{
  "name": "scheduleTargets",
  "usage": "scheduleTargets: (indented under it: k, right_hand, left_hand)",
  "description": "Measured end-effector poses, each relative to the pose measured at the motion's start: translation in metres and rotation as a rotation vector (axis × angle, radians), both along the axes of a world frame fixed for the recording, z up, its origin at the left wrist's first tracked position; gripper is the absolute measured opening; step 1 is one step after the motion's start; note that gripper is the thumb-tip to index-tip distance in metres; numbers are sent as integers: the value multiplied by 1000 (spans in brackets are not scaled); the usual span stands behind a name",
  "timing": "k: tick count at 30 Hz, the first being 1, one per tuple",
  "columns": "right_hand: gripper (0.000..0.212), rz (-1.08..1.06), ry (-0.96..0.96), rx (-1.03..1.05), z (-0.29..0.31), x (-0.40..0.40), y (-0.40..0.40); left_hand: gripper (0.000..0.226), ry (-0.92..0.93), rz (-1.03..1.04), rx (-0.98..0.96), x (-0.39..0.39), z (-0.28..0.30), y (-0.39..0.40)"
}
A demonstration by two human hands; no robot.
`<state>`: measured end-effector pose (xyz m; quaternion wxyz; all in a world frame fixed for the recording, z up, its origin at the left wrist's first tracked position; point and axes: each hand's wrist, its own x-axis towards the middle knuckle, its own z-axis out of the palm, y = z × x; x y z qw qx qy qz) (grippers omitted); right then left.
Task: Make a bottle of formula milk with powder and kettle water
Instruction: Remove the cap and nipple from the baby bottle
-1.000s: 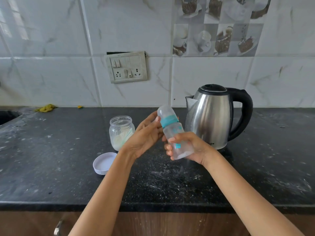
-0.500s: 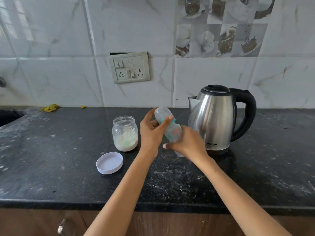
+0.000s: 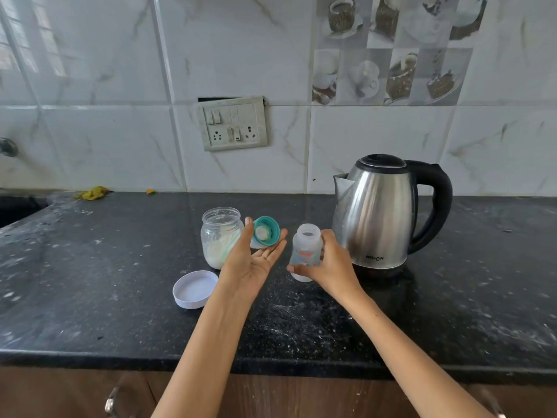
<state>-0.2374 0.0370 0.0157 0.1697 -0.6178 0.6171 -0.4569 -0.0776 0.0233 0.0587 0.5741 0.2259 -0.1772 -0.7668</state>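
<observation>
My right hand (image 3: 330,267) grips a small clear baby bottle (image 3: 305,251), upright and with its mouth uncovered, just above or on the black counter (image 3: 301,321). My left hand (image 3: 250,260), palm up, holds the teal screw cap with its teat (image 3: 265,231), its underside turned toward me. A clear jar of white powder (image 3: 220,236) stands open just left of that hand, a pale scoop inside it. The steel kettle (image 3: 379,212) with a black handle stands to the right of the bottle.
The jar's white lid (image 3: 195,288) lies upside down on the counter in front of the jar. A switch and socket plate (image 3: 232,123) is on the tiled wall. Yellow scraps (image 3: 92,193) lie at the back left near a sink edge (image 3: 18,206).
The teal cap has come off the bottle and now sits in my left hand. My right hand has brought the bottle upright and lower, toward the counter.
</observation>
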Motion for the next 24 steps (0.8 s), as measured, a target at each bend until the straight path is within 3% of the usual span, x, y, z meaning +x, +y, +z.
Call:
scheduleTargets:
  k: [2,7,12,16,19,24]
  right_hand:
    - [75,-35,90,8,-5,4,-5]
    - [82,-70,78,57,-6,11,-13]
    - [96,-83,130,4,7,11,3]
    - [72,27,163,-266,20,18,35]
    - [67,200,185,-181,25,28,46]
    - [72,241,179,-82,18,30,44]
  left_hand:
    - [57,-21,0,10,4,-6,2]
    - [64,-62,-71,54,9,-11,11]
    - [52,-102,-93,60,15,-12,14]
    - [39,-139,-194,39,19,-14,21]
    - [40,-215,-282,7,18,-20,26]
    - [56,-375,-393,-116,12,-29,29]
